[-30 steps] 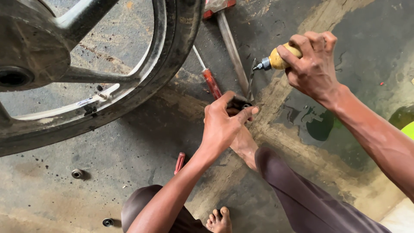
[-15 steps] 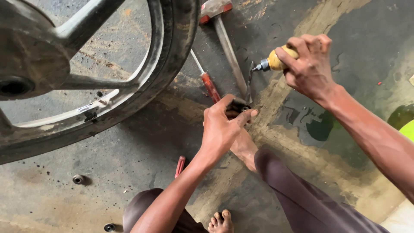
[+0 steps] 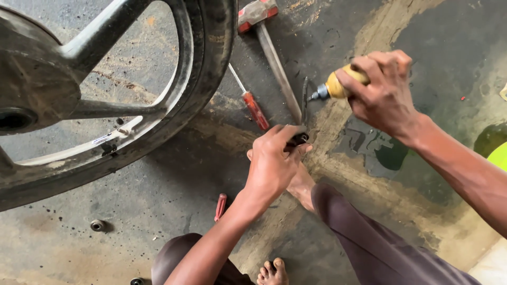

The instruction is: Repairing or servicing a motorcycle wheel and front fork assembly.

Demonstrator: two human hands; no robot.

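Rough, dirty concrete floor (image 3: pixel 158 179), grey with dark oily patches. Wide sandy-brown streak (image 3: pixel 369 37) running across from the top right toward the bottom middle. Small wet puddle (image 3: pixel 391 158) on the right, dark and a bit shiny. Paler floor (image 3: pixel 494 266) in the bottom right corner. Soft daylight all over, no hard shadows. No walls, windows or furniture in view.
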